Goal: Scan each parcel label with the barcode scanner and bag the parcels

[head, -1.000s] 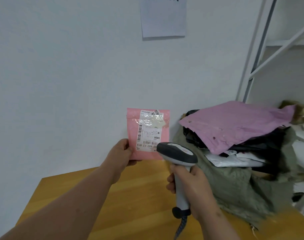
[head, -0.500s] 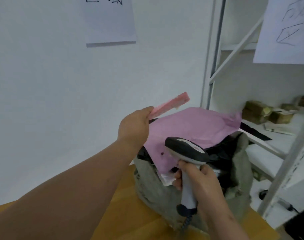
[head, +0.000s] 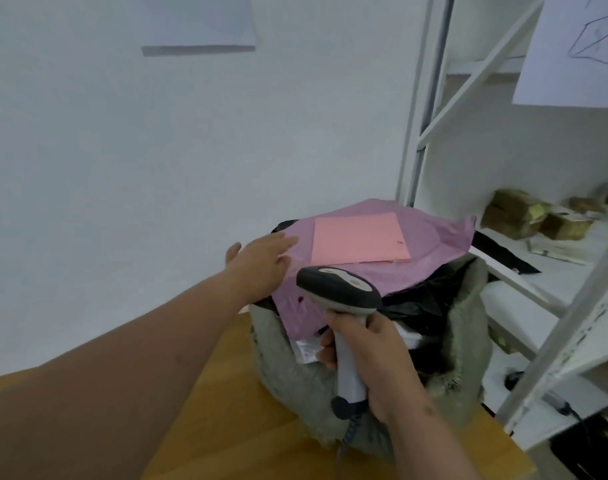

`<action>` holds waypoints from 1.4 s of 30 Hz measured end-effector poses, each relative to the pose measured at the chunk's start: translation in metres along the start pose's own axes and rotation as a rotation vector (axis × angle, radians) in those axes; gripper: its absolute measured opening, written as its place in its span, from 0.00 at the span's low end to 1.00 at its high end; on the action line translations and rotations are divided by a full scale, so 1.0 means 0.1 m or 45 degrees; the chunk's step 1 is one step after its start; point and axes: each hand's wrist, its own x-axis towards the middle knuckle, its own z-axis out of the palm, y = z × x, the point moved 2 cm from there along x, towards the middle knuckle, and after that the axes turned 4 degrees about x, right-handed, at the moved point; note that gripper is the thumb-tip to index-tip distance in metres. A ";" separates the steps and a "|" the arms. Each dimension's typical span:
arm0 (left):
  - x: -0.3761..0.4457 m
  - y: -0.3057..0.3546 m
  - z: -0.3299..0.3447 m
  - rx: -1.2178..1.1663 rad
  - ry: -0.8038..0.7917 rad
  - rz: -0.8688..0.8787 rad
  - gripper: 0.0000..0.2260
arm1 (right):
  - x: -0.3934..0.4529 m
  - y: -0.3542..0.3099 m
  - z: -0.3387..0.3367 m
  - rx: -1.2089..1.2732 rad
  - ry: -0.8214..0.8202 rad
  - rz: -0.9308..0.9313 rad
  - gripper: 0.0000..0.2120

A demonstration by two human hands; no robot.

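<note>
Nearest, the right hand has its grip curled round the handle of the barcode scanner, head raised over the grey sack on the wooden table. Beyond, the left hand lies spread, fingers straight, holding nothing, beside the pink parcel, which rests blank side up on a purple mailer atop the sack. No label legible. The wall sheet is blurred.
</note>
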 end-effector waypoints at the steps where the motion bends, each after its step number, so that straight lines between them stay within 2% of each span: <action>1: -0.08 -0.18 -0.03 -0.039 0.039 -0.065 0.20 | -0.01 0.02 0.11 -0.037 -0.030 0.011 0.05; 5: -0.61 -1.04 -0.03 -0.183 0.059 -0.311 0.19 | -0.09 0.26 0.68 -0.043 -0.167 0.090 0.04; 9: -1.25 -1.94 0.08 -0.163 -0.049 -0.519 0.20 | -0.19 0.71 1.41 -0.098 -0.242 0.173 0.06; 16: -2.26 -3.43 0.19 -0.010 -0.314 -0.723 0.22 | -0.50 1.69 2.75 -0.231 -0.346 0.398 0.08; 20: -2.66 -4.04 0.23 0.061 -0.413 -0.799 0.22 | -0.62 2.21 3.32 -0.334 -0.385 0.525 0.08; 29: -2.68 -4.60 0.54 0.136 -0.426 -0.715 0.24 | -0.23 2.96 3.84 -0.459 -0.280 0.722 0.10; 35: -2.40 -4.83 0.87 0.233 -0.451 -0.664 0.24 | 0.27 3.48 3.88 -0.551 -0.166 0.864 0.11; 42: -2.19 -5.01 1.18 0.231 -0.522 -0.651 0.25 | 0.51 3.80 3.85 -0.734 -0.167 0.970 0.12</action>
